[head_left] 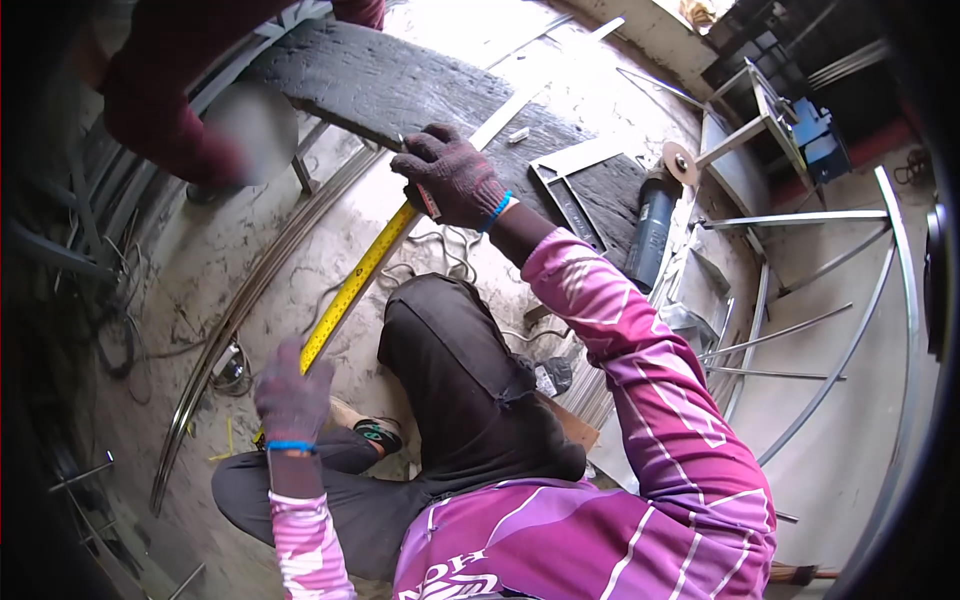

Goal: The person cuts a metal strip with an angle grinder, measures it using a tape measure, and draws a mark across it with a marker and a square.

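Observation:
A yellow tape measure blade stretches in a slanting line between my two gloved hands. My left hand, slightly blurred, is closed around its lower end above my folded leg. At the upper end my right hand is closed, fingers curled over the blade and a small orange-and-dark piece I cannot make out. A pale flat metal bar continues beyond that hand across a dark wooden plank. To the right on the plank lie a metal try square and an angle grinder with a brown disc.
Another person's dark red sleeve reaches in at upper left, their hand blurred. Long thin metal strips curve along the floor. Welded curved metal frames stand at right, near a blue object. Cables lie beneath the plank.

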Action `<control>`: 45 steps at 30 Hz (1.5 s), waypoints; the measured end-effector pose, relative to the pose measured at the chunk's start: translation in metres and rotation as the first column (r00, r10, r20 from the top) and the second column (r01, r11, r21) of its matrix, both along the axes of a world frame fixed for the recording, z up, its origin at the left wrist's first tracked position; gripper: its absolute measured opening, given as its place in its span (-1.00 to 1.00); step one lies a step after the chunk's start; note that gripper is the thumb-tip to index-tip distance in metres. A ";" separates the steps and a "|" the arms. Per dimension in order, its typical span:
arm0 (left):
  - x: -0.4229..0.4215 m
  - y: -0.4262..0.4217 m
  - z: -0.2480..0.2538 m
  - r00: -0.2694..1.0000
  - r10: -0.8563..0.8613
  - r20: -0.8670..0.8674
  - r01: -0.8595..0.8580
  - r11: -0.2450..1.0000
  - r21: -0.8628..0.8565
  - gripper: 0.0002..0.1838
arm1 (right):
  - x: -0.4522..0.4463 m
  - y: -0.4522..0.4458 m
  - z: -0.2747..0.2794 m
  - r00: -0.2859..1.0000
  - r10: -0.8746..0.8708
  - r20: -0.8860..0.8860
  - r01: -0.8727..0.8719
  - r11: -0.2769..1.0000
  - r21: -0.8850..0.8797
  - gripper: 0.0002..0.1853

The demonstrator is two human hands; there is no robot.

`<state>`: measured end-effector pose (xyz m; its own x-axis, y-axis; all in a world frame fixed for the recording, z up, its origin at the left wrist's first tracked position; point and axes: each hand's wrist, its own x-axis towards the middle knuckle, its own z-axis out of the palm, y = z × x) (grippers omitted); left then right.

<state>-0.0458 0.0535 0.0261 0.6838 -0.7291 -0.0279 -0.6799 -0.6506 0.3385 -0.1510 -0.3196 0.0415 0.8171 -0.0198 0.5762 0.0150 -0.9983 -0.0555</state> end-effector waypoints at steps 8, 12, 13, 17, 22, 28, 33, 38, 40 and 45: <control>0.011 0.068 -0.005 0.992 0.101 0.078 -0.093 0.991 -0.094 -0.52 | 0.014 0.009 0.016 0.996 -0.046 -0.070 0.038 0.993 -0.114 -0.73; 0.016 0.069 -0.001 0.984 0.056 0.171 -0.028 0.987 -0.161 -0.55 | 0.017 0.033 0.021 1.000 -0.020 0.015 0.020 0.999 -0.036 -0.76; 0.014 0.063 0.007 0.986 0.055 0.159 -0.026 0.983 -0.180 -0.58 | 0.018 0.044 0.023 0.999 -0.013 0.043 0.013 1.000 -0.003 -0.75; 0.012 0.030 0.043 0.988 0.030 0.149 0.004 0.974 -0.226 -0.66 | 0.028 0.112 0.041 0.996 0.034 0.081 -0.037 0.998 0.046 -0.72; 0.018 0.023 0.051 0.999 -0.014 -0.038 0.008 0.986 -0.164 -0.69 | 0.030 0.213 0.062 0.988 0.092 0.127 -0.108 0.985 0.134 -0.72; 0.010 0.043 0.063 0.991 -0.073 0.116 0.094 0.978 -0.187 -0.57 | 0.032 0.222 0.074 0.985 0.118 0.129 -0.145 0.964 0.225 -0.71; -0.011 0.058 0.136 0.982 0.057 0.178 -0.045 0.997 -0.070 -0.48 | 0.027 0.222 0.097 0.978 0.102 0.184 -0.146 0.958 0.245 -0.65; -0.035 0.046 0.166 0.990 0.008 0.142 0.040 0.944 -0.328 -0.40 | 0.023 0.246 0.124 0.933 0.120 0.340 -0.211 0.946 0.246 -0.62; -0.043 0.043 0.177 0.913 0.013 0.407 0.158 0.909 -0.385 -0.35 | 0.024 0.248 0.137 0.922 0.128 0.365 -0.241 0.927 0.286 -0.62; -0.049 0.052 0.200 0.832 -0.077 0.549 0.350 0.842 -0.412 -0.50 | 0.027 0.247 0.145 0.868 0.141 0.476 -0.310 0.903 0.298 -0.63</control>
<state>-0.0950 0.1057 0.2262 0.3258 -0.6813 0.6555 -0.9390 -0.3139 0.1404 -0.1244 -0.0722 0.1866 0.4920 -0.1363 0.8598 0.3443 -0.8767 -0.3360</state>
